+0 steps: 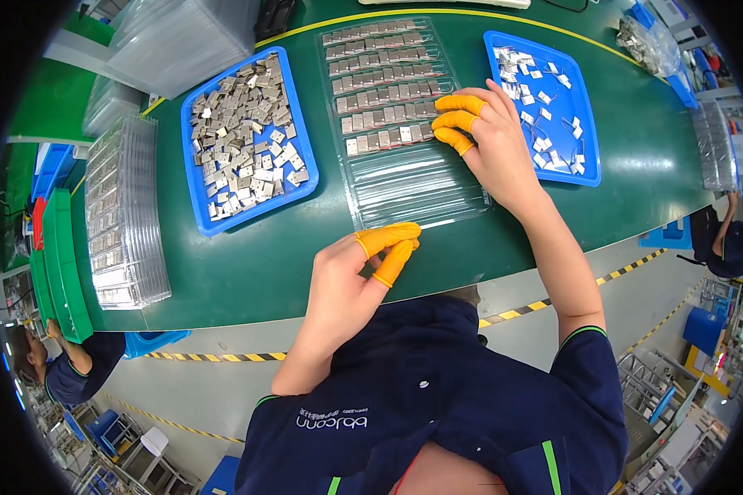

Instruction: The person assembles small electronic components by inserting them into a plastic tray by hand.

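A clear plastic tray (417, 186) lies in front of me, its far slots filled with rows of small silvery USB connectors (380, 141); the near slots hold none. Over the right end of the nearest filled row is my right hand (495, 148), wearing yellow finger cots. Its fingertips are closed together there and touch the row, but they hide what is between them. My left hand (355, 268), with yellow cots on thumb and forefinger, pinches just off the tray's near edge. Whatever that pinch holds, if anything, is hidden.
At the left, a blue tray (191, 177) holds a heap of loose metal connectors. Another blue tray (590, 148) at the right contains small white wired parts. Stacked clear trays (128, 214) and green bins (62, 264) stand far left. Another person (82, 363) is at lower left.
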The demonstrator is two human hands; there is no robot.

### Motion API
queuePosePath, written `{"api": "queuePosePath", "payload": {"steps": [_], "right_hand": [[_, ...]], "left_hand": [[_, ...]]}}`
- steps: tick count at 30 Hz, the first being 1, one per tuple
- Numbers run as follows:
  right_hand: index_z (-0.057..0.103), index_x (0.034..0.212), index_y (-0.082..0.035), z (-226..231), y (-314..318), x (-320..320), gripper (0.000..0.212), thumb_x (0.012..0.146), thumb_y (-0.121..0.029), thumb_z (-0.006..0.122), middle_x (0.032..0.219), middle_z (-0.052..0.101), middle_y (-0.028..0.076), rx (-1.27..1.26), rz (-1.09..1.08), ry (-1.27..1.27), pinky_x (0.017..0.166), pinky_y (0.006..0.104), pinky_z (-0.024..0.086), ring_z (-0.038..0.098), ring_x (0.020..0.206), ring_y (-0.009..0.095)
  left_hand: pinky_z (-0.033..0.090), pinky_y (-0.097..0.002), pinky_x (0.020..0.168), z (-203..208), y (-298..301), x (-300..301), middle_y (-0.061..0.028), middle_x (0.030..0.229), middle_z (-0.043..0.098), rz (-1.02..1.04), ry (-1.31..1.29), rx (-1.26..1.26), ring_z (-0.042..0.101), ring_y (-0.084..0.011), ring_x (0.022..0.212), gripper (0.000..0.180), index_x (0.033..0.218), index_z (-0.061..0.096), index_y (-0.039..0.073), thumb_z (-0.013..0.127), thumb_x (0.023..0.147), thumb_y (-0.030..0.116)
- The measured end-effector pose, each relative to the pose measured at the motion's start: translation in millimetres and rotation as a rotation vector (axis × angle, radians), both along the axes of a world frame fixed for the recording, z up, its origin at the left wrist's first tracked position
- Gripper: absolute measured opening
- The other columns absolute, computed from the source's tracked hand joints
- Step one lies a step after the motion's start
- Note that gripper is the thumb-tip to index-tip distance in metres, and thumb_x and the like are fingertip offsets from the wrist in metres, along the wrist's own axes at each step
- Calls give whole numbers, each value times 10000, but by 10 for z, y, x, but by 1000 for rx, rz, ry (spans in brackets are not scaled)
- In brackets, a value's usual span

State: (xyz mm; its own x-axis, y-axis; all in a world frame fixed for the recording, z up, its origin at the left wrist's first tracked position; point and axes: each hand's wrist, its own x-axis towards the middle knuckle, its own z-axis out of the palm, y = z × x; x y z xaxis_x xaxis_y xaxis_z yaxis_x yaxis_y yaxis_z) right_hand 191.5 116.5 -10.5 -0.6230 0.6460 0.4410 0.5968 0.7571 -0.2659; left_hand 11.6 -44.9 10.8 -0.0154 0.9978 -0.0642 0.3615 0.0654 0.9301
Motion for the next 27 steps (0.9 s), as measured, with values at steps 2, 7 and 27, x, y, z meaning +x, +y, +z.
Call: {"api": "queuePosePath", "payload": {"steps": [2, 7, 27], "right_hand": [[641, 890, -81, 51, 7, 25, 133, 758, -90, 626, 978, 608, 51, -19, -30, 139, 1048, 431, 257, 525, 1011, 227], [652, 936, -37, 154, 204, 568, 182, 787, -139, 634, 911, 615, 137, -245, -509, 139, 670, 333, 465, 593, 777, 280], [641, 935, 16, -39, 204, 660, 199, 736, 21, 651, 873, 609, 105, -178, -584, 473, 718, 272, 517, 643, 836, 204]], "left_hand": [[473, -250, 655, -3, 12, -28, -86, 861, 658, 44, -10, 53, 599, -151, 697, 236, 993, 646, 25, 617, 760, -1], [463, -268, 760, -24, 153, -518, -105, 888, 658, 340, 274, 263, 615, -180, 816, 203, 953, 659, 37, 657, 752, 12], [310, -394, 840, -50, 726, -988, -134, 818, 611, 306, 1077, 143, 516, -263, 896, 245, 816, 675, 11, 736, 649, 180]]}}
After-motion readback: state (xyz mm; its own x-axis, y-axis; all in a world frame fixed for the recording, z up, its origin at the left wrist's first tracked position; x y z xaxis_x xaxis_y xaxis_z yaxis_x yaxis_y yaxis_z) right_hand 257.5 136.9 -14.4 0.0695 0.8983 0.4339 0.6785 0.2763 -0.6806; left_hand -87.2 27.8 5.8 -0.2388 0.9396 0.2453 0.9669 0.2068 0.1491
